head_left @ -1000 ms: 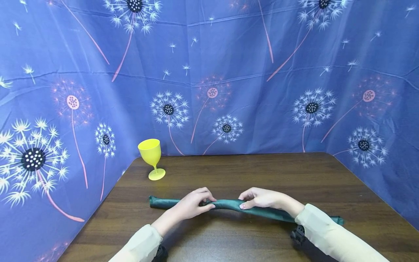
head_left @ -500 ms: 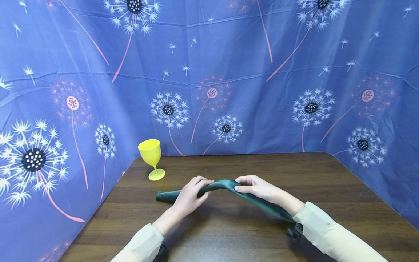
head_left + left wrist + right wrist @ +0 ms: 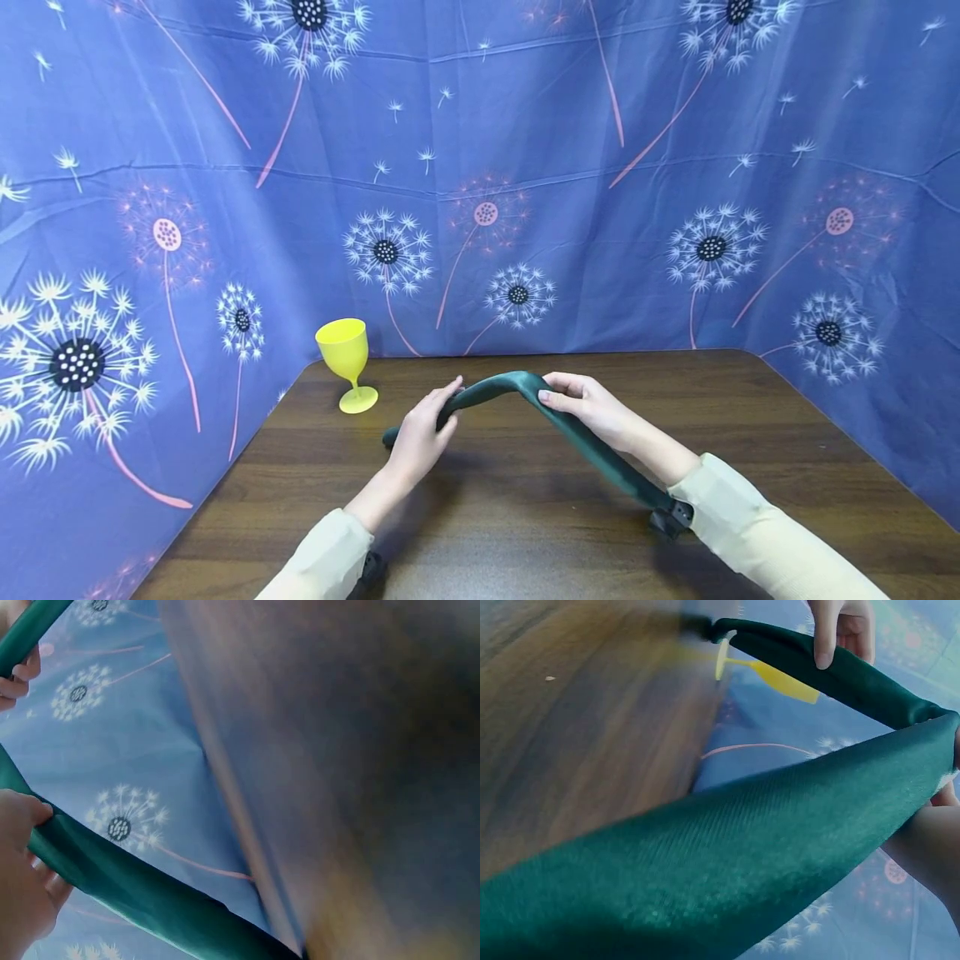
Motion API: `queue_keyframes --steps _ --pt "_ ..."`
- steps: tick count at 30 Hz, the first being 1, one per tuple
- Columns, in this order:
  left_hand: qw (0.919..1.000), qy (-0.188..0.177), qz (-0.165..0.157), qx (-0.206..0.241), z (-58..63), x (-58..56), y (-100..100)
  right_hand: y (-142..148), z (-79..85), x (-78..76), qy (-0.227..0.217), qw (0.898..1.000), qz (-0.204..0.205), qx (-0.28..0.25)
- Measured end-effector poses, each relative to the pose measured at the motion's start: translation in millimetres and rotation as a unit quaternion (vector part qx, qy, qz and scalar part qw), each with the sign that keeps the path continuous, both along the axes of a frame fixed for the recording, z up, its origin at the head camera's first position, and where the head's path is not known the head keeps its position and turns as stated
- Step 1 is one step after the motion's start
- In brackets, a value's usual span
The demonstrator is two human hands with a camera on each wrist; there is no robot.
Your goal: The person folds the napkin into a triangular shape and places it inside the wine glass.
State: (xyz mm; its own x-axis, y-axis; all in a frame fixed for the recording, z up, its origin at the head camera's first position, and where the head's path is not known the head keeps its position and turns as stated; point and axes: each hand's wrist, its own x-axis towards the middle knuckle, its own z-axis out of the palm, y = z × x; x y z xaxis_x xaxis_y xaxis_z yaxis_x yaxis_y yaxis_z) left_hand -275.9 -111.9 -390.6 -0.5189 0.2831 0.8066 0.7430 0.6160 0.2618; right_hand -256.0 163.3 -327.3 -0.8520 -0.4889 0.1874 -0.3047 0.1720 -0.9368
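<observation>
A long, rolled strip of shiny dark green cloth (image 3: 491,388) is held up in an arch above the table. My left hand (image 3: 420,437) grips it left of the bend; in the right wrist view the thumb of that left hand (image 3: 826,637) lies on the near side, with fingers behind. My right hand (image 3: 596,412) pinches the cloth just right of the bend, thumb in front. From there the cloth slopes down along the right forearm to the wrist. Its left end sticks out past the left hand. In the left wrist view the green cloth (image 3: 135,881) passes through the left hand's grasp.
A yellow plastic goblet (image 3: 347,354) stands upright at the table's back left corner. The brown wood-grain table (image 3: 510,533) meets a blue dandelion-print curtain (image 3: 585,250) at the back and sides. A small black device (image 3: 671,518) is strapped at the right wrist.
Both hands have lifted the cloth up and away from me, and its middle has bent into a sharper arch. The hands have moved slightly apart, and the left end has drawn inward.
</observation>
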Motion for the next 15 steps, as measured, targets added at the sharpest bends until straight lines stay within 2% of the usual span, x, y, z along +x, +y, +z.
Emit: queue_keyframes --steps 3,5,10,12,15 --pt "0.9990 -0.028 -0.005 0.034 4.7 -0.1 -1 -1 3.3 0.9 -0.005 1.000 0.004 -0.026" --pt "0.9984 -0.037 0.003 0.043 7.4 -0.2 0 -2 5.0 1.5 -0.007 0.999 0.012 -0.043" --pt "0.9984 -0.027 0.015 0.048 12.1 -1.3 1 -7 10.4 2.1 0.000 0.998 0.010 -0.065" --pt "0.9981 -0.026 0.002 0.055 13.5 -1.9 2 -8 13.6 1.9 0.007 0.998 0.000 -0.069" --pt "0.9965 -0.039 -0.035 0.065 15.5 -1.9 2 -9 18.9 1.6 0.010 0.996 -0.015 -0.082"
